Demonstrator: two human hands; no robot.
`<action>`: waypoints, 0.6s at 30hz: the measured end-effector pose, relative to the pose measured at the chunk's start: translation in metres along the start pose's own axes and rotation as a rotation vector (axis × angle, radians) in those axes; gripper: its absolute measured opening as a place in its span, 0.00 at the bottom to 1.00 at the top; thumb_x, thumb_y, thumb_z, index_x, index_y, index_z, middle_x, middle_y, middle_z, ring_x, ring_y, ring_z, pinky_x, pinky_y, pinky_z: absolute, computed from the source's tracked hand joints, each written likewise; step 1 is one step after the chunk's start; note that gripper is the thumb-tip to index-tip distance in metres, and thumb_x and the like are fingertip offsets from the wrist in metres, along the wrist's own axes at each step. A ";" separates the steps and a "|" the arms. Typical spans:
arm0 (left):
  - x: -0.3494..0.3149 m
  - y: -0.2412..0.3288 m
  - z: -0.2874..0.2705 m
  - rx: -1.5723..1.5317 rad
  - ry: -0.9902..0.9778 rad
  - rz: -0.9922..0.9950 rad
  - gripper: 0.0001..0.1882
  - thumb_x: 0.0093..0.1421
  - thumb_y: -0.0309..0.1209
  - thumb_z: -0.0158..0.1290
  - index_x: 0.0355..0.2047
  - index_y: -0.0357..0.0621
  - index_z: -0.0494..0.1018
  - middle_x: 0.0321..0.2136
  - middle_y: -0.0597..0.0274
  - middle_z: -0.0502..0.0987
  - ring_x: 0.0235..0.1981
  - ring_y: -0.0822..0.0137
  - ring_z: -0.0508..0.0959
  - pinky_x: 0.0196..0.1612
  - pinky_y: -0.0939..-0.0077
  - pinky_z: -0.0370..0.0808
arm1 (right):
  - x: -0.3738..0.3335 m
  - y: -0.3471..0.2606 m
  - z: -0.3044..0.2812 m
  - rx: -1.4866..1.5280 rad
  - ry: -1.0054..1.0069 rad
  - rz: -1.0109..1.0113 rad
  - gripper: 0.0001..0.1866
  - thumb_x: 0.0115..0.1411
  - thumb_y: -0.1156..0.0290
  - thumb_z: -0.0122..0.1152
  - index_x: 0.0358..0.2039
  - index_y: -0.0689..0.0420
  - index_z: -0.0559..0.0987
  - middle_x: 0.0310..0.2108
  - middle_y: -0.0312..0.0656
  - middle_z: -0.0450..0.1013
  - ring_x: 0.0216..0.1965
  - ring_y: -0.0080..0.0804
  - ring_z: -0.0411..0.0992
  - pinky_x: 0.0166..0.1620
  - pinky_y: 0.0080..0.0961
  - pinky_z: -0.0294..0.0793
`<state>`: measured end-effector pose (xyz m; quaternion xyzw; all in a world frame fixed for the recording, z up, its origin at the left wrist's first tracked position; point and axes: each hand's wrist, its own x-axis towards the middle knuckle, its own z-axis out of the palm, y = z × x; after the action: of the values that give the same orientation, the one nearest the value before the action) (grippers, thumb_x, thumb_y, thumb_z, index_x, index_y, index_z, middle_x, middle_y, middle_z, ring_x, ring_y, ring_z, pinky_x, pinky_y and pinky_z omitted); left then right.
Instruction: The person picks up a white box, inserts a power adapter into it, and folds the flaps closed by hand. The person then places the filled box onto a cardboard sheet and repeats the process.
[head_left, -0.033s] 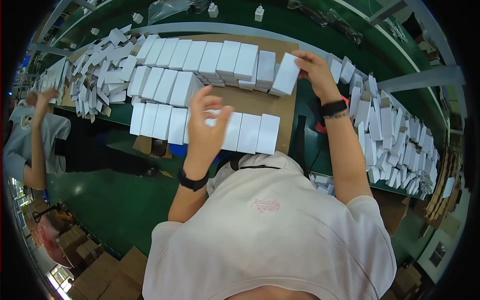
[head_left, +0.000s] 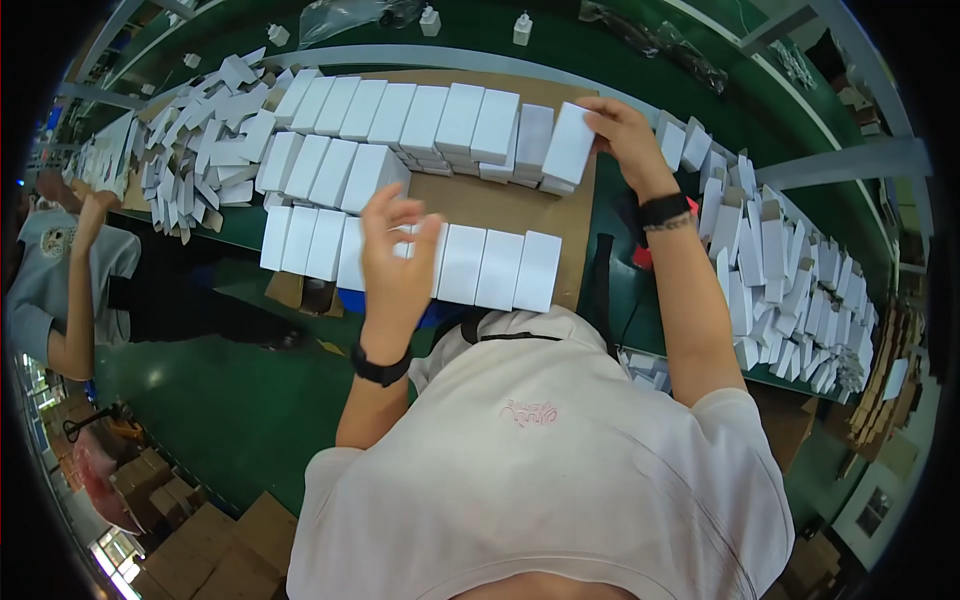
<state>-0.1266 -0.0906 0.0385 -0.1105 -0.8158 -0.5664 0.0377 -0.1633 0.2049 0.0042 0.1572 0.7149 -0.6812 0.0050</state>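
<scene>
A white box stands at the right end of the back rows, above another box. My right hand grips its right side between thumb and fingers. My left hand is raised over the front row of white boxes, its fingers apart and nothing in it, hiding part of that row. Behind it, a middle row of white boxes runs to the left. At the back, a stacked row of white boxes stands close together on a brown cardboard sheet.
Loose white cartons are heaped at the left and more cartons at the right of the green table. Small white bottles stand at the back near clear plastic. Another person is at the far left; a grey bar juts in at right.
My left hand has shifted left along the front row. My right hand and the box in it have moved slightly left and away from me.
</scene>
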 end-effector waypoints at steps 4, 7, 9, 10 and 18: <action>-0.019 -0.044 -0.034 0.139 0.296 -0.009 0.19 0.54 0.29 0.52 0.45 0.36 0.63 0.38 0.57 0.69 0.39 0.66 0.69 0.40 0.74 0.66 | 0.050 0.015 0.020 -0.103 -0.100 -0.031 0.14 0.58 0.70 0.48 0.44 0.60 0.73 0.34 0.35 0.71 0.34 0.23 0.69 0.36 0.19 0.70; -0.037 -0.064 -0.050 0.293 0.456 -0.060 0.19 0.55 0.30 0.51 0.45 0.35 0.63 0.40 0.56 0.68 0.41 0.65 0.67 0.42 0.73 0.65 | 0.056 0.026 0.030 -0.577 0.071 -0.382 0.16 0.54 0.72 0.51 0.43 0.61 0.74 0.34 0.42 0.74 0.36 0.25 0.71 0.40 0.20 0.69; -0.046 -0.072 -0.055 0.338 0.533 -0.134 0.17 0.56 0.29 0.50 0.44 0.35 0.62 0.40 0.56 0.67 0.43 0.66 0.67 0.43 0.74 0.65 | 0.059 0.023 0.027 -0.436 0.075 -0.336 0.15 0.54 0.72 0.52 0.43 0.60 0.74 0.35 0.42 0.74 0.37 0.26 0.71 0.40 0.20 0.69; -0.046 -0.073 -0.057 0.336 0.541 -0.138 0.17 0.56 0.29 0.50 0.44 0.35 0.62 0.40 0.56 0.67 0.43 0.66 0.67 0.43 0.74 0.65 | 0.064 0.021 0.022 -0.291 0.087 -0.285 0.15 0.53 0.72 0.52 0.43 0.60 0.74 0.35 0.42 0.74 0.37 0.26 0.71 0.40 0.19 0.69; -0.031 -0.068 -0.054 0.148 0.587 -0.080 0.18 0.58 0.27 0.48 0.46 0.33 0.59 0.44 0.54 0.63 0.44 0.66 0.65 0.45 0.73 0.63 | 0.194 -0.027 0.012 -0.536 0.090 0.023 0.30 0.50 0.70 0.59 0.55 0.51 0.64 0.31 0.40 0.71 0.28 0.27 0.70 0.27 0.23 0.71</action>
<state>-0.1154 -0.1680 -0.0099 0.0931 -0.8129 -0.5141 0.2574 -0.3566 0.2349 -0.0134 0.1886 0.8673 -0.4600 0.0222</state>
